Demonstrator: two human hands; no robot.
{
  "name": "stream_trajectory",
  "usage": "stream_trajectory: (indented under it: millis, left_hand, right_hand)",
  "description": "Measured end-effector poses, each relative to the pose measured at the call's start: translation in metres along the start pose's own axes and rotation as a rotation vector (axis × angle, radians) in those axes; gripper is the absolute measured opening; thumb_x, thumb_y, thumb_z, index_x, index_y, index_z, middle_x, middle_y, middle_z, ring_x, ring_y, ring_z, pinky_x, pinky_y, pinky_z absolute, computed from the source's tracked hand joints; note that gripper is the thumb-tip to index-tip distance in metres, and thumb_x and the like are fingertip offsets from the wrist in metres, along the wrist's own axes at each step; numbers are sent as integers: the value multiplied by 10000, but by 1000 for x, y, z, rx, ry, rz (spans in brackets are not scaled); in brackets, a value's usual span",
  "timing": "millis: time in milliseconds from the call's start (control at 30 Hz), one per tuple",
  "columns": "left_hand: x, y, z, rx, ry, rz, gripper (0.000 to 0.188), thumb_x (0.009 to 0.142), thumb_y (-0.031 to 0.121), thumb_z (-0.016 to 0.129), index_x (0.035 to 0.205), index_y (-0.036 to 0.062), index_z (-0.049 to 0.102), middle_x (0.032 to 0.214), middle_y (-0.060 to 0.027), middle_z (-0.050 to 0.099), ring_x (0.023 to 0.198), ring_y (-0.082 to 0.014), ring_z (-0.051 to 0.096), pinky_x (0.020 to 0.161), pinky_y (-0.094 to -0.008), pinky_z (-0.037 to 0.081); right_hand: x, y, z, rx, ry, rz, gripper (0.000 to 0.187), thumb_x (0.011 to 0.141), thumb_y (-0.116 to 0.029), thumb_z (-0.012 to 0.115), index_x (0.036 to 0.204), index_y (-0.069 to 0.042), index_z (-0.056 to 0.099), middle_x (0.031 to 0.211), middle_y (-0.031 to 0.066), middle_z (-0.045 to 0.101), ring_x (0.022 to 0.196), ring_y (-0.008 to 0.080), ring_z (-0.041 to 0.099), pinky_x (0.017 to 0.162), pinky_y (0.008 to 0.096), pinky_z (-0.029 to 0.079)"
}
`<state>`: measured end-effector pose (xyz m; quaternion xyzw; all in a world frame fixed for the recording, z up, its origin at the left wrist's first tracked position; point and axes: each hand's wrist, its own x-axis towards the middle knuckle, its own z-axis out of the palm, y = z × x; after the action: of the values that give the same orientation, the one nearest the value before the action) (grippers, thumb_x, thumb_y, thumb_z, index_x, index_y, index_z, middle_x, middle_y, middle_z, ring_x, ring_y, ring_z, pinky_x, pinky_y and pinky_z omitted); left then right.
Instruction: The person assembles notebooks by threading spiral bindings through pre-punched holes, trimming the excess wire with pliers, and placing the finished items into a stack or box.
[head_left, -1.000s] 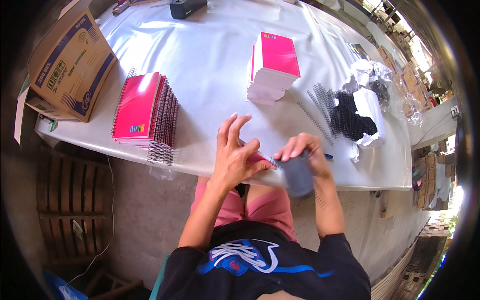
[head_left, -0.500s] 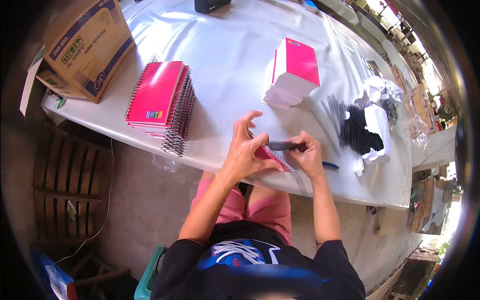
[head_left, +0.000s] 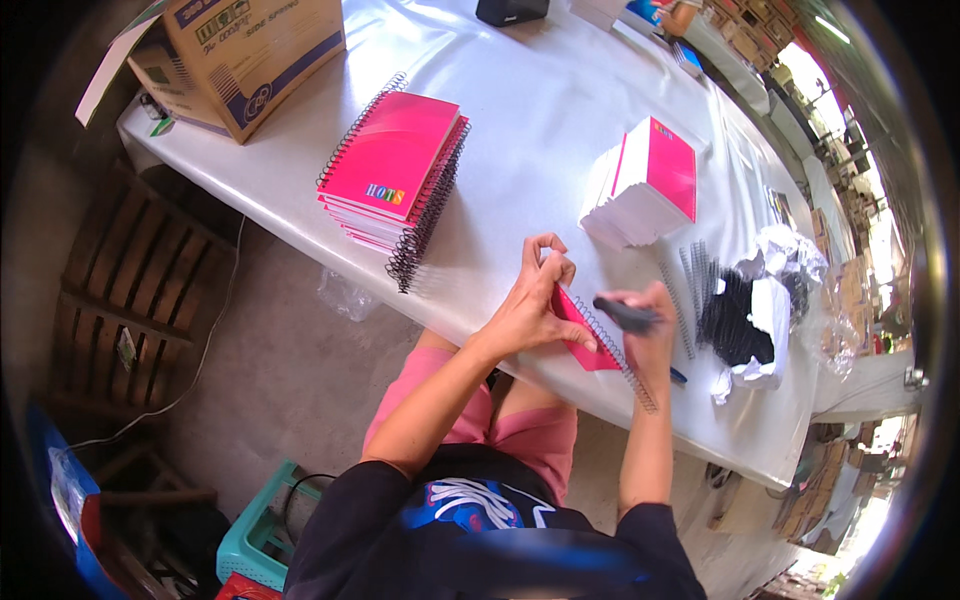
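Observation:
My left hand grips a pink-covered notebook at the table's near edge, fingers and thumb closed on it. Along the notebook's right edge runs a wire spiral coil, whose loose end sticks out beyond the corner toward me. Just right of the coil, my right hand is closed around a dark, elongated hand tool. Motion blurs both tool and fingers, so its kind is unclear. The tool appears apart from the coil.
A stack of spiral-bound pink notebooks stands left, beside a cardboard box. Ahead right are unbound pink-covered books. Loose black coils lie right among white paper. A teal stool stands on the floor.
My right hand has moved the dark tool up and away from the coil. The notebook has tilted, showing more pink cover. The view has shifted, so the table's things sit farther right.

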<state>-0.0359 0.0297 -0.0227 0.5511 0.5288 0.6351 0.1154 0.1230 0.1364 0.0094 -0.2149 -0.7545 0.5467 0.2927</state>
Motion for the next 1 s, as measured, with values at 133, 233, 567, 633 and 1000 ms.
stream_trajectory:
  millis: [133,233,567,633,1000]
  left_hand:
    - [-5,-3,-3,-19,19,-6,977,357,405,926,1010,36,299,1022,-155,340,1014,-309,357,867,-398,375]
    - [-8,-9,4,-53,35,-42,1057,356,428,934,1042,12,246,1050,-162,322,992,-277,382,879,-377,387]
    - [-3,-8,3,-81,-38,-106,989,411,406,931,1001,20,238,1026,-148,311,988,-258,370,855,-350,376]
    - [-3,-2,1,-77,-14,-71,784,595,330,881,979,46,259,1008,-124,324,952,-227,379,857,-336,367]
    - [-13,22,-10,-507,265,-571,176,735,119,780,831,16,676,738,2,547,661,-62,476,606,-214,390]
  right_hand:
    - [4,-7,7,-216,-69,-59,208,783,18,662,784,-53,467,887,229,676,836,254,675,739,332,535]
    - [5,-8,13,186,-8,-12,222,786,58,621,765,-62,435,904,198,686,808,203,669,714,271,509]
    - [18,-18,28,-39,-20,91,198,752,135,542,747,-36,442,931,156,693,760,76,585,683,230,469]
    - [15,-5,15,-53,61,117,191,752,137,538,749,-29,444,926,133,699,761,71,581,688,221,464]
    - [-127,-1,-46,-1206,179,175,573,849,-389,611,1320,-93,475,1366,174,400,1270,363,361,1029,449,307]
